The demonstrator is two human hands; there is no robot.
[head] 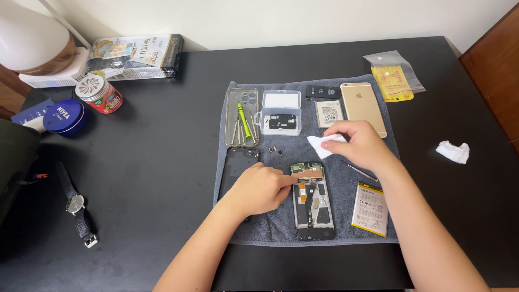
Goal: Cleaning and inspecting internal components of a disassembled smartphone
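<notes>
Right hand [361,145] pinches a white wipe [323,145] at centre frame; left hand [261,189], fingers curled, presses the opened phone [313,203], circuit board exposed, seemingly gripping nothing. Above, a clear box [279,120] holds a dark part.

Home desk [162,135], phone-repair towel [270,227]

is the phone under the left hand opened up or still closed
Opened up: the phone lies with its back cover off, circuit board and internal parts exposed, the left hand touching its top edge.
</notes>
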